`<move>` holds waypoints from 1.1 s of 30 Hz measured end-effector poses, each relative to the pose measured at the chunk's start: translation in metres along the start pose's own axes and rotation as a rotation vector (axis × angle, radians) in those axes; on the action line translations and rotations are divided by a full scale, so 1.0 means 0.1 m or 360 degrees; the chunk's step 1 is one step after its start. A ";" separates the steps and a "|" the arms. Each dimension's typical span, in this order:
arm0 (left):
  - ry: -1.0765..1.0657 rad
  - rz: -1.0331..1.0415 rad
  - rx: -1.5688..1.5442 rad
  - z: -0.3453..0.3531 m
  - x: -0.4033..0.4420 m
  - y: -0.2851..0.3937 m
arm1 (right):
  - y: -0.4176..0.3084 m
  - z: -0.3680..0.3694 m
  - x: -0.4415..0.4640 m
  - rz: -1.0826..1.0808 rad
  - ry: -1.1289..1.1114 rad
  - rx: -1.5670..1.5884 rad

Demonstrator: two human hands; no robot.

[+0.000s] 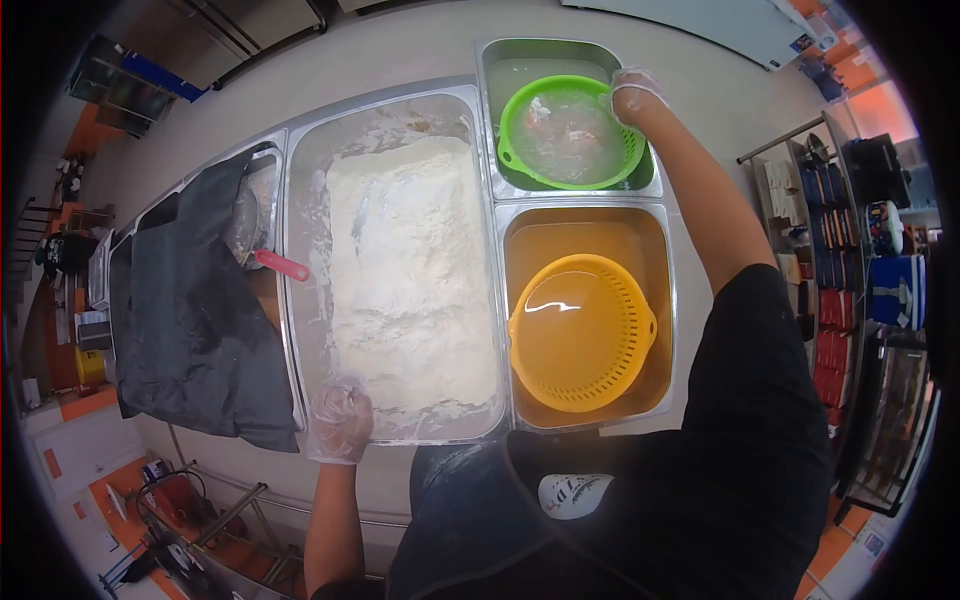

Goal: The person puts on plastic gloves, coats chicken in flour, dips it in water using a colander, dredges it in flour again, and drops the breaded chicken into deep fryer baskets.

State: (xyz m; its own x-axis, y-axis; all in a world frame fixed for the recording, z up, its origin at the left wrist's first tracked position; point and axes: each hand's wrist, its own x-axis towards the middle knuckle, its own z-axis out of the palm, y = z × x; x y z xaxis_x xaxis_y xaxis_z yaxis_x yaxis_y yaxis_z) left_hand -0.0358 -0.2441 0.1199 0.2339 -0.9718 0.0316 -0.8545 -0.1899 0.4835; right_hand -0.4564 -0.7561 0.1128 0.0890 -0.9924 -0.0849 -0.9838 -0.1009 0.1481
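My right hand (637, 94), in a clear plastic glove, is closed on the right rim of a green colander (515, 160). The colander sits in cloudy water in a metal pan, with pale pinkish pieces (575, 135) partly under the surface. My left hand (341, 420), also gloved, is at the near left corner of a wide metal tray of white flour (410, 270). Its fingers look curled in, and I cannot make out whether anything is inside them.
A yellow colander (637, 335) stands in orange-tinted liquid in the near right pan (658, 230). Left of the flour, a dark cloth or sheet (200, 310) covers further pans, and a red handle (282, 265) sticks out beside it. Shelving (835, 240) stands at the right.
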 end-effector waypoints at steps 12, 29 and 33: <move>-0.0024 0.0003 0.0055 -0.02 0.02 0.07 | 0.20 -0.02 0.34 -0.0413 -0.0236 -0.0015; 0.0124 0.0215 -0.0155 0.03 -0.04 -0.07 | 0.47 0.07 -0.83 -0.0040 0.0649 0.1098; 0.0113 0.0194 -0.0249 0.02 -0.05 -0.05 | 0.29 0.19 -1.17 0.0135 0.0759 0.0907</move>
State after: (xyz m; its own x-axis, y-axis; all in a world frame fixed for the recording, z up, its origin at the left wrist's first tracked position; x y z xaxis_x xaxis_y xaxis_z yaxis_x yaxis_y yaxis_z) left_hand -0.0338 -0.2381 0.1153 0.1702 -0.9729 0.1568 -0.7973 -0.0424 0.6022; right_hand -0.4986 -0.6421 0.1087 -0.0605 -0.9311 0.3597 -0.9068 -0.0993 -0.4096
